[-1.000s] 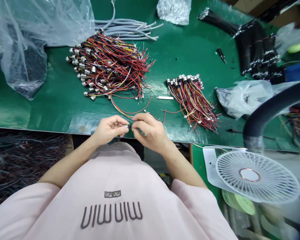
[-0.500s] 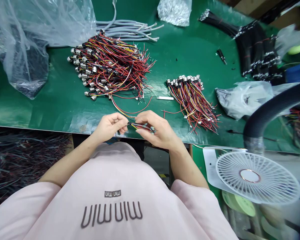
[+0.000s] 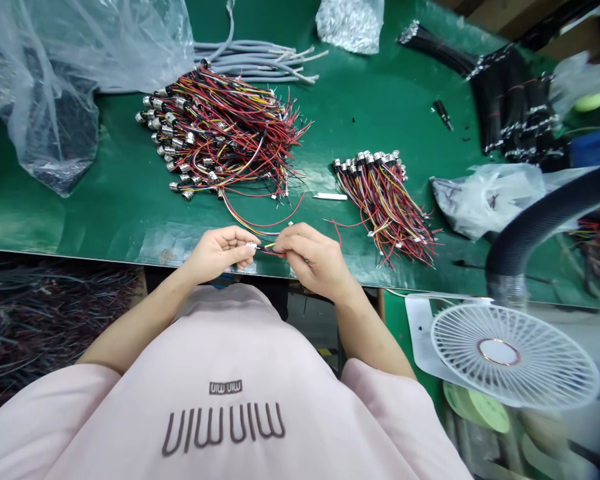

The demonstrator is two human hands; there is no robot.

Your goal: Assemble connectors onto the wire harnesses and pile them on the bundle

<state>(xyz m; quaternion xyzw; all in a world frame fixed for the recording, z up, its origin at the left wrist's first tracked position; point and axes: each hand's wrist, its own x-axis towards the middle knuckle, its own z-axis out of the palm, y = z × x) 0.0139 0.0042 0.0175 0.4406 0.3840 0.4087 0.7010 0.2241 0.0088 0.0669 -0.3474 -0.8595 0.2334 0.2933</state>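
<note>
At the left end of the green workbench (image 3: 70,223), a large clear plastic bag (image 3: 55,113) sags on the surface, its lower part filled with something dark. Below the near edge there, a mass of thin dark wires (image 3: 45,327) spreads out. Grey cables (image 3: 253,57) lie farther back, beside the bag, running rightward. In front of them sits a big pile of wired connectors (image 3: 230,133), metal ends to the left, red, yellow, black and white leads to the right.

Close to the near edge, the left hand (image 3: 219,253) pinches a small metal connector (image 3: 252,245) between thumb and fingers. Its coloured leads (image 3: 267,248) run rightward into the right hand (image 3: 314,259), whose bunched fingertips grip them just beside the connector. Behind the hands, a curved lead (image 3: 237,217) from the big pile reaches toward the right hand.

Farther right come a white pen-like stick (image 3: 331,196), a crumpled clear bag (image 3: 350,27) well back from the near edge, and a smaller bundle of wired connectors (image 3: 385,203), metal ends pointing away from that edge. Toward the right end lie bundled black cables (image 3: 500,100) and, nearer, another plastic bag (image 3: 495,200). A white fan (image 3: 515,353) stands off the near edge.
</note>
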